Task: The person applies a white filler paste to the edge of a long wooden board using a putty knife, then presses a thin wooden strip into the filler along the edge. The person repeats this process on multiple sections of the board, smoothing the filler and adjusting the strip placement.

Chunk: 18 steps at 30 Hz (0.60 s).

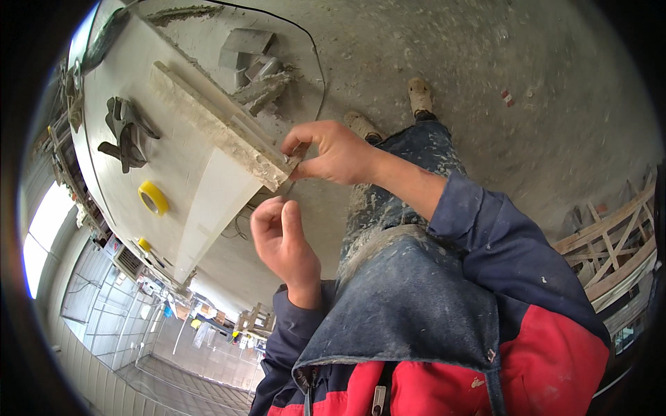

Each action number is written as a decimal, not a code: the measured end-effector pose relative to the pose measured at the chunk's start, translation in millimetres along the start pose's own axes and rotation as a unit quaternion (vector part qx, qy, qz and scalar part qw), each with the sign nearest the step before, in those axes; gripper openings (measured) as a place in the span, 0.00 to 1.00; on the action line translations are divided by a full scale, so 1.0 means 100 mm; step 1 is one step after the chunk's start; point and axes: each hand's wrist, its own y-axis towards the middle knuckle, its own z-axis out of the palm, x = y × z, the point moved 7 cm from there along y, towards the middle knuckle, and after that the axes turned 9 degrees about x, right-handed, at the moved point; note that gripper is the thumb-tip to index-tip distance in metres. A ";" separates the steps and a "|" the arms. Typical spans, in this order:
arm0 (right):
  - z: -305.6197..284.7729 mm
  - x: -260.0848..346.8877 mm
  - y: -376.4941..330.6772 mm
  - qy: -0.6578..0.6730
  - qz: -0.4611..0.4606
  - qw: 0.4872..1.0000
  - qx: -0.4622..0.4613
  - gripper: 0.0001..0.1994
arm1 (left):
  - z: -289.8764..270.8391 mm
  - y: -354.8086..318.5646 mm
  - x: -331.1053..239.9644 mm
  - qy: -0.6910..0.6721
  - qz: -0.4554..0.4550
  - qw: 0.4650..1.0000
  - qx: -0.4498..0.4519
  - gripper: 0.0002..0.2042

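Observation:
A long pale strip [215, 121], crusted with plaster along one side, lies along the near edge of a white work table [114, 76]. At its near end, my right hand [336, 154] pinches the corner between thumb and curled fingers. Just below that corner, my left hand [286, 243] is raised with its fingers folded in and its thumb upright. It is apart from the strip, and whether something small is in its fingers is hidden. A smooth white band [215, 194] runs across the table beside the strip.
On the table are black-and-grey pieces like work gloves [127, 135] and a yellow tape roll [152, 198]. Grey block offcuts [250, 45] and a black cable [316, 52] lie on the dusty floor below the table edge. A wooden frame [610, 243] stands at right.

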 end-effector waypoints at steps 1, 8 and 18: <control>-0.01 0.00 0.00 -0.008 0.001 1.000 0.001 0.18 | 0.07 0.01 0.11 -0.126 -0.062 0.990 0.001 0.19; -0.01 0.00 -0.02 -0.149 0.044 0.988 -0.024 0.17 | 0.32 0.26 0.35 -0.380 -0.096 0.920 0.019 0.21; 0.00 1.22 0.24 -0.300 0.039 0.950 -0.081 0.13 | 0.49 0.33 0.49 -0.523 -0.042 0.851 -0.003 0.25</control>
